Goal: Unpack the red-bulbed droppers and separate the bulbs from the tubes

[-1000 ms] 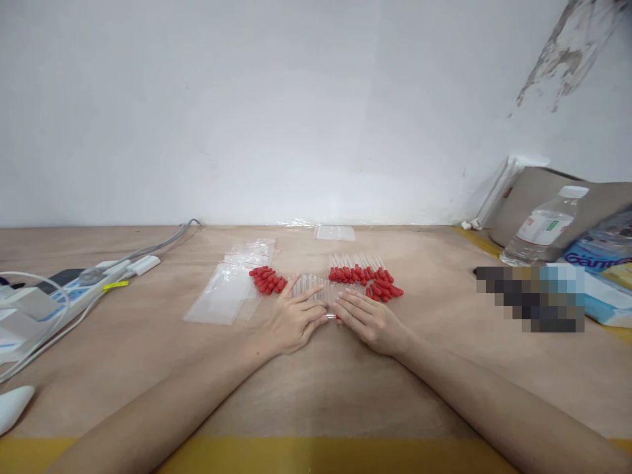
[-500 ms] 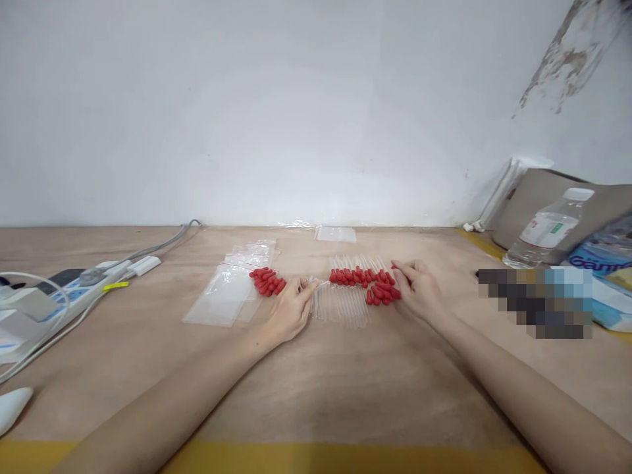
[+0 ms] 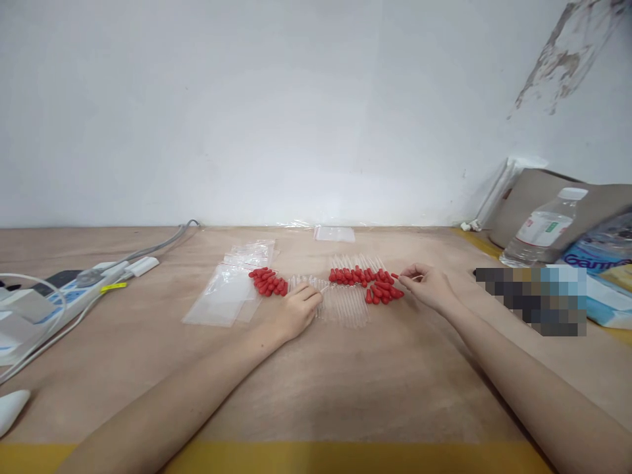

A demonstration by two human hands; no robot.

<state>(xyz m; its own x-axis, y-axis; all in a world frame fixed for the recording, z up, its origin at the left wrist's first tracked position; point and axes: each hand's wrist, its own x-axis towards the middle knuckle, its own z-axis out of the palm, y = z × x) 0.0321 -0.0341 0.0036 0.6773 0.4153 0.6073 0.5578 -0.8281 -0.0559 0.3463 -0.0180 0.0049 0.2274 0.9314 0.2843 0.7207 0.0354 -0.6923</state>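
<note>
My left hand (image 3: 299, 309) lies over the near row of clear glass dropper tubes (image 3: 348, 306), fingers curled down. A thin tube end seems to stick out past its fingertips. My right hand (image 3: 428, 286) pinches a dropper by its pale glass tube, and the red bulb (image 3: 394, 276) points left. Just left of that hand lies a loose pile of red rubber bulbs (image 3: 382, 293). Behind it, a row of droppers with red bulbs (image 3: 353, 275) has its glass ends (image 3: 358, 261) toward the wall. Another pile of red bulbs (image 3: 268, 282) sits left of my left hand.
Clear zip bags (image 3: 217, 299) lie left of the bulbs, and another bag (image 3: 334, 234) is by the wall. A power strip with cables (image 3: 79, 289) runs along the left. On the right stand a water bottle (image 3: 546, 227) and a tissue pack (image 3: 605, 296); a blurred patch hides something there.
My right hand has drawn slightly right, away from the bulbs, showing the red-bulbed dropper in its fingers. My left hand has turned palm down and lowered onto the glass tubes.
</note>
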